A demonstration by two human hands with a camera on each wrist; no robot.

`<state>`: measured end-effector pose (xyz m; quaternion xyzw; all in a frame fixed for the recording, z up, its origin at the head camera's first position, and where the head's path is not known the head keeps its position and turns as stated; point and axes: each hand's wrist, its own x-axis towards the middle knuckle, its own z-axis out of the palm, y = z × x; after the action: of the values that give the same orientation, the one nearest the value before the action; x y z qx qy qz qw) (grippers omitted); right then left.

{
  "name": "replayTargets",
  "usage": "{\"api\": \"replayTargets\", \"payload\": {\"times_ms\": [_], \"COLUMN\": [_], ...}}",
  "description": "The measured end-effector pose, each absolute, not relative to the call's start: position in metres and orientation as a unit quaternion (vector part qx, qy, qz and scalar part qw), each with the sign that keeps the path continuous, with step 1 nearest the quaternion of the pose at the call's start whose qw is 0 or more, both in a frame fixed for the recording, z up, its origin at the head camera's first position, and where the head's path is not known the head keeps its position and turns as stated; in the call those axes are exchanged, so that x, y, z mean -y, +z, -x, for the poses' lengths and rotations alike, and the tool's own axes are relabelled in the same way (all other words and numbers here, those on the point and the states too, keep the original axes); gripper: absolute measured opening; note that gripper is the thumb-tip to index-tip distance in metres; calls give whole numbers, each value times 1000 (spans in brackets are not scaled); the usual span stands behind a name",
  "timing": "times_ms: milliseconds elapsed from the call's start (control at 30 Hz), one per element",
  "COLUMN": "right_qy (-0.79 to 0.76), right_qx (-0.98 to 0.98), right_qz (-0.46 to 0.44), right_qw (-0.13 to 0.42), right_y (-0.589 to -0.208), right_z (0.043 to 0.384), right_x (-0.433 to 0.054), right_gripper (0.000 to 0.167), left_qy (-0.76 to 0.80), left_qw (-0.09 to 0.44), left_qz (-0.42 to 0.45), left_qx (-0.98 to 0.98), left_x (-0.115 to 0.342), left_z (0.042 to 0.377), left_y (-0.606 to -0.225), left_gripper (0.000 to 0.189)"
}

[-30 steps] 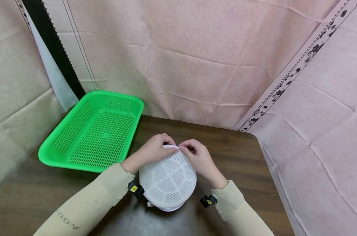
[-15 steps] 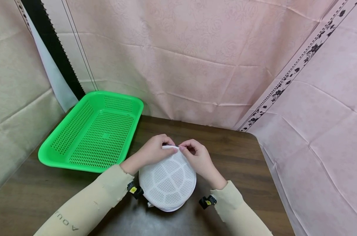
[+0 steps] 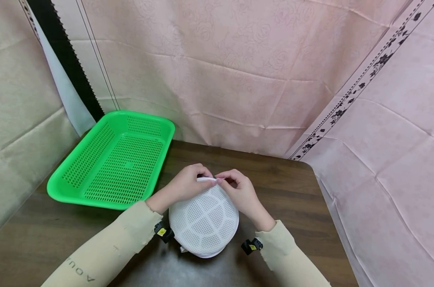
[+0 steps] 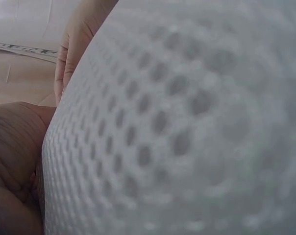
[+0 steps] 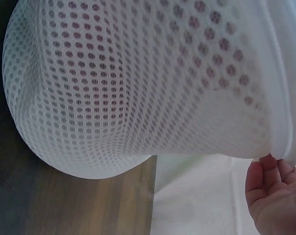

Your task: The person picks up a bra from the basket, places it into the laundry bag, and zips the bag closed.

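A round white mesh laundry bag (image 3: 205, 223) stands on the table, its netting filling much of both wrist views. My left hand (image 3: 184, 183) pinches the far rim between thumb and fingers. Right beside it, my right hand (image 3: 243, 193) pinches the same piped edge with thumb and index finger, the two thumbs almost meeting. Some pinkish-purple color shows through the mesh (image 5: 84, 73) in the right wrist view. What lies between the right fingertips is hidden by them. A small white tag (image 3: 182, 248) sticks out at the bag's lower left.
A green perforated plastic basket (image 3: 129, 164) sits left of the bag, near my left forearm. The brown wooden table (image 3: 292, 207) ends at pink cloth hangings (image 3: 238, 79) at the back and right.
My right hand has shifted very slightly left along the rim, toward the left thumb. The left hand, bag and basket hold nearly the same places.
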<state>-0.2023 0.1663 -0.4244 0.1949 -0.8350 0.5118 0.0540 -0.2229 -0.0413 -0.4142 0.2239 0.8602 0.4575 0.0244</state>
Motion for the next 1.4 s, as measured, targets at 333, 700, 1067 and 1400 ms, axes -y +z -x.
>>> {"api": "replayTargets", "payload": {"times_ms": [333,700,1067,1400], "right_qy": [518,498,507,506], "right_qx": [831,841,843,844], "right_qz": [-190,-198,-173,-170], "right_qw": [76,70,53,57], "right_y": [-421,-423,-427,-428], "right_z": [200,198,198,199], "right_x": [-163,-167,-172,-172], "right_gripper": [9,7,6,5], "left_qy": [462,462,472,476], "left_qw": [29,30,24,26], "left_qz": [-223,-219,-212,-205], "left_qx": [-858,-859,-855,-855], "left_x": [41,44,47,49], "left_z": [222,221,225,224], "left_y": [-415,-419,-423,-421], "left_gripper": [10,8,9,8]}}
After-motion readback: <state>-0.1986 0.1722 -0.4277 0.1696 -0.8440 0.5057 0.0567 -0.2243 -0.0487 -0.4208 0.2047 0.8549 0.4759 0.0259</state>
